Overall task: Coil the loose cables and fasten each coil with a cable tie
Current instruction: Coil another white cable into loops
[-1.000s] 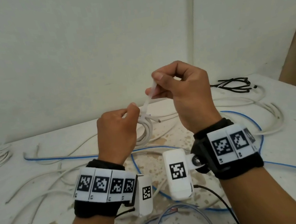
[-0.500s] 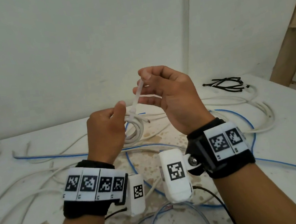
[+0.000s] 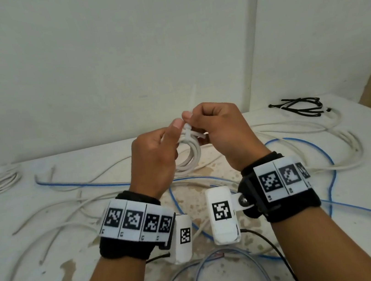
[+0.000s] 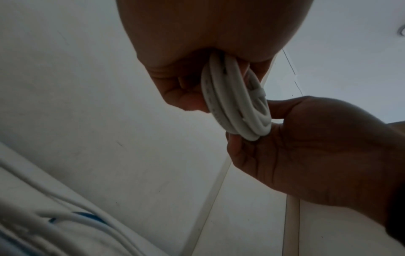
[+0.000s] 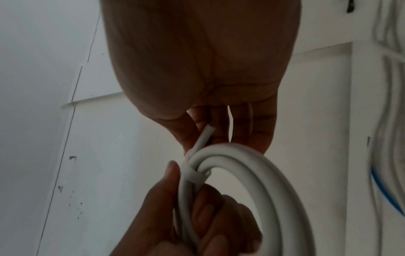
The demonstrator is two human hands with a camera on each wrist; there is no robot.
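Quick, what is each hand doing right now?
Left hand: closed, gripping the white cable coil.
Right hand: closed, fingers curled at the cable tie on the coil; exactly what it pinches cannot be told.

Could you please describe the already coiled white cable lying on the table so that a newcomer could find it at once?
Start at the white table and follow its far edge along the wall to the left corner. There lies a small white coil, flat and wound in neat rings. Unlike the loose white cables and blue cable sprawled nearby, it is a tidy bundle, and no hand touches it.
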